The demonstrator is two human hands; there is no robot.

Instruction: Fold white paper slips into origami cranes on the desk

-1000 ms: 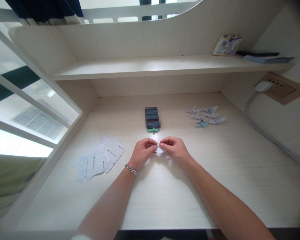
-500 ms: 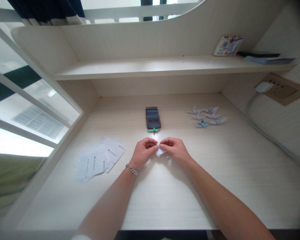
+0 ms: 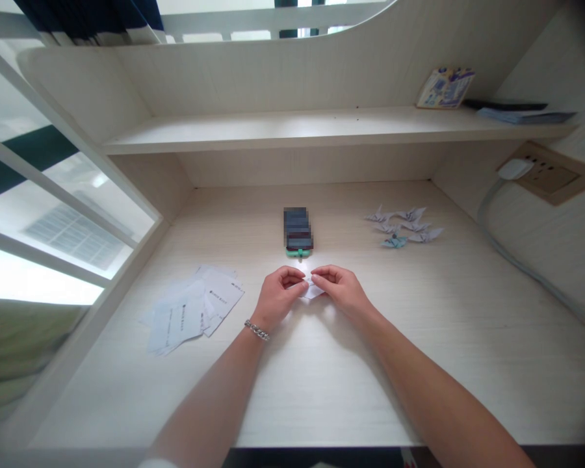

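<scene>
A small folded piece of white paper (image 3: pixel 313 290) is between my hands, just above or on the desk. My left hand (image 3: pixel 283 292), with a chain bracelet (image 3: pixel 257 330) on its wrist, pinches the paper's left side between thumb and fingers. On the other side my right hand (image 3: pixel 340 286) pinches the right edge. Both hands' fingertips partly hide the paper, so its exact folds cannot be made out. Beyond the hands lies a phone-like device (image 3: pixel 298 229), blurred out, with a green strip at its near end.
Loose printed paper sheets (image 3: pixel 185 315) lie overlapping at the left. Several folded paper cranes (image 3: pixel 416 226), one bluish (image 3: pixel 394 241), are grouped at the back right. A shelf (image 3: pixel 273 127) runs above the desk (image 3: pixel 322 390). A grey cable (image 3: pixel 526 266) hangs from the wall socket (image 3: pixel 556 174).
My fingertips have parted slightly, and more of the folded paper shows between them. The sheets, the cranes and the device stay where they were.
</scene>
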